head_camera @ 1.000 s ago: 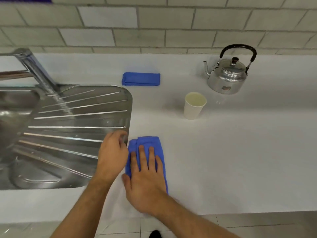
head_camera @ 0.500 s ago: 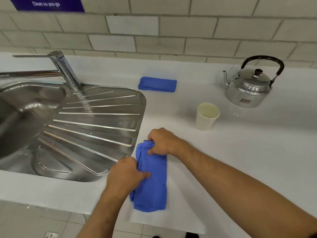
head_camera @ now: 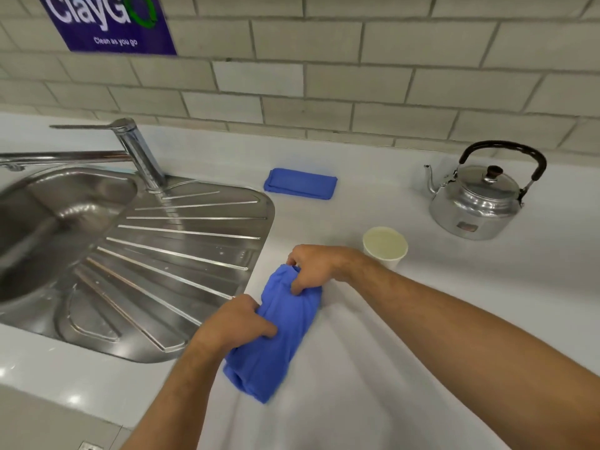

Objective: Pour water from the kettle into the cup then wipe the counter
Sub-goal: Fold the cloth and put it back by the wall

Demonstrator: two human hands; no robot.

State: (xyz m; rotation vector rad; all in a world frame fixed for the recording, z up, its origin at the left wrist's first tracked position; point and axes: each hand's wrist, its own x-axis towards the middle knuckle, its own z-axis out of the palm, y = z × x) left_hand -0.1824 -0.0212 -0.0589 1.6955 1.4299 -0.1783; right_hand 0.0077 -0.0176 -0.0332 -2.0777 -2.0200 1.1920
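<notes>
A blue cloth (head_camera: 276, 339) lies bunched on the white counter (head_camera: 438, 319) beside the sink's drainboard. My left hand (head_camera: 237, 323) grips its left side near the middle. My right hand (head_camera: 313, 266) pinches its far end. A white paper cup (head_camera: 385, 247) with water in it stands just right of my right wrist. The metal kettle (head_camera: 477, 199) with a black handle sits upright at the back right, its spout pointing left.
A steel sink with a ribbed drainboard (head_camera: 168, 254) and a tap (head_camera: 136, 151) fills the left. A second, folded blue cloth (head_camera: 300, 183) lies at the back of the counter. A tiled wall with a purple sign (head_camera: 110, 24) stands behind.
My right hand went from lying flat on the cloth to pinching its far end. My left hand took hold of its side. The cloth is now bunched up, and the view has tilted upward.
</notes>
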